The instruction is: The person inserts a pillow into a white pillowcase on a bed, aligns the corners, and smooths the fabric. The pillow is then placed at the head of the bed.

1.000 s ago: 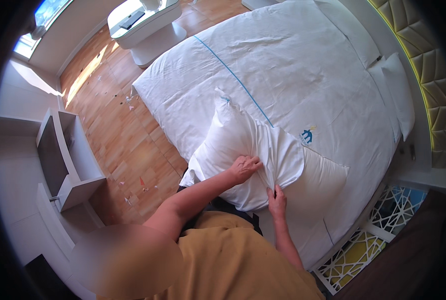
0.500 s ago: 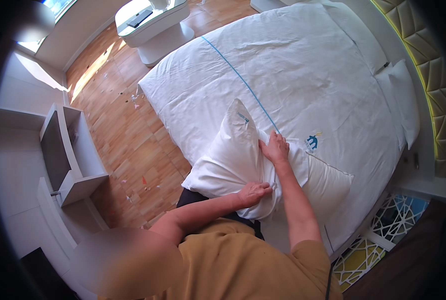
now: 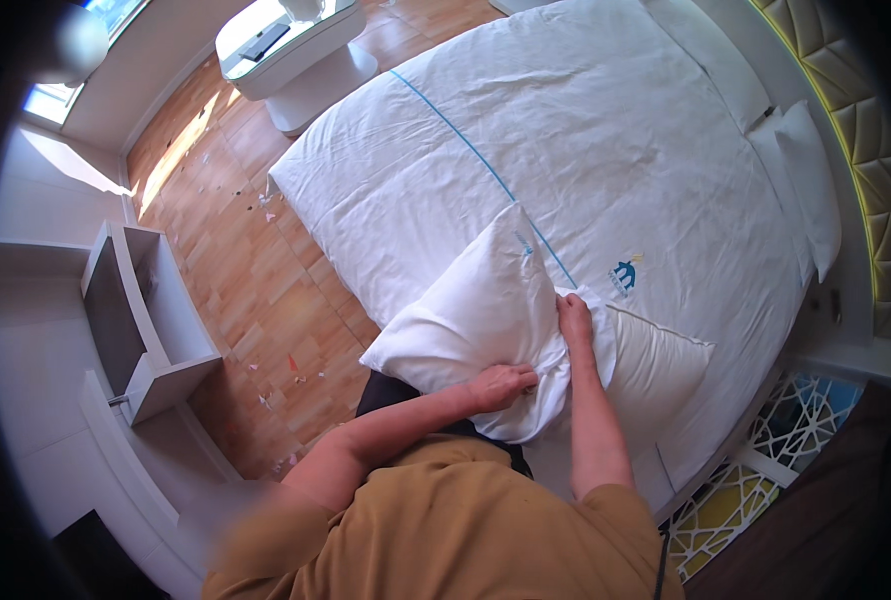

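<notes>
A white pillowcase [image 3: 456,315] with a small blue print near its pointed corner lies across the near side of the bed, its left part filled out. My left hand [image 3: 504,388] is closed on its gathered cloth close to my waist. Farther right, my right hand [image 3: 576,320] grips the edge of the same case, fingers partly hidden in the folds. From under the cloth on the right, a plain white pillow [image 3: 661,365] with a piped edge shows; whether it is inside the case cannot be made out.
The bed's white cover [image 3: 566,130] has a blue stripe and a printed emblem [image 3: 625,277]. White pillows [image 3: 806,190] rest by the padded headboard [image 3: 851,100]. A white table [image 3: 291,50] stands beyond the foot; a shelf unit [image 3: 156,330] is at left. Scraps litter the wooden floor [image 3: 256,270].
The pillowcase's pointed corner has swung right and its left part looks flatter and more spread. My right hand has moved slightly down and right, its fingers now closed on the cloth edge.
</notes>
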